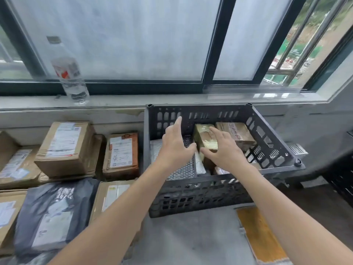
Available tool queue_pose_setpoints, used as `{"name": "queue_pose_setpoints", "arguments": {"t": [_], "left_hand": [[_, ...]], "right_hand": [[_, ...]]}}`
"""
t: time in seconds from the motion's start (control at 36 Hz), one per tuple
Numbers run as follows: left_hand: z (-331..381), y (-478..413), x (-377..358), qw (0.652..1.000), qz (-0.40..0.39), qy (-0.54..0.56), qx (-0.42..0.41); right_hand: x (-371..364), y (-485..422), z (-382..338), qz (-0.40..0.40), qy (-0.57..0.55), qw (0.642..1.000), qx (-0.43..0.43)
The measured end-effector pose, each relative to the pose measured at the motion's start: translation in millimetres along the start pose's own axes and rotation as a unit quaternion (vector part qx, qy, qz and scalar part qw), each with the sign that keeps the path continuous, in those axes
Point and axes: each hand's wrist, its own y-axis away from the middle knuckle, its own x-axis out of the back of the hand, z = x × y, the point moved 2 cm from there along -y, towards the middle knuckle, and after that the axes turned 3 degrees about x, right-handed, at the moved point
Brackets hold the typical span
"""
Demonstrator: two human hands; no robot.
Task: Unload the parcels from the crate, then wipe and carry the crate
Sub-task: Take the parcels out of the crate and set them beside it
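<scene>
Well to the left of my left fingers, I see a pile of cardboard boxes (65,148) on the floor. A grey plastic mailing bag (51,213) lies in front of them, and a water bottle (71,79) stands on the window sill above. A smaller orange-brown box (121,153) lies nearer, just left of the crate (191,183).

The crate sits on the floor under the sill, with parcels still in it. My left hand (175,144) hangs over its left half with the fingers spread. The forefinger is straight and points at the far wall, and nothing is held. A bubble mailer (183,169) lies under that palm.

Between my two thumbs stands a gold-taped parcel (204,137). My right hand (223,150) reaches onto it with straight, parted fingers along its right side and the thumb stretched across its near end. The grasp is not closed, and I cannot tell how firmly the fingers touch. Just right of those fingers, a brown taped parcel (236,131) leans in the far right corner of the crate.

Below my right forearm, outside the crate, a yellow envelope (259,238) lies on the floor.
</scene>
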Motion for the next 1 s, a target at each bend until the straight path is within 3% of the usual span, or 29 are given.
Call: {"name": "queue_pose_setpoints", "arguments": {"t": [0.25, 0.47, 0.72, 0.86, 1.0], "left_hand": [[22, -44, -64, 0.994, -0.038, -0.014, 0.103], [15, -63, -94, 0.976, -0.049, -0.017, 0.210], [3, -66, -89, 0.969, -0.045, -0.008, 0.244], [4, -67, -81, 0.971, -0.032, 0.041, 0.235], [7, -71, -74, 0.972, -0.026, 0.076, 0.221]], "right_hand": [[3, -48, 69, -0.110, 0.019, 0.992, -0.058], [-32, -83, 68, -0.196, 0.059, 0.973, -0.106], [-31, -92, 54, -0.150, 0.122, 0.974, -0.117], [18, -74, 56, -0.068, 0.016, 0.994, -0.086], [57, -66, 62, -0.047, -0.085, 0.993, -0.071]]}}
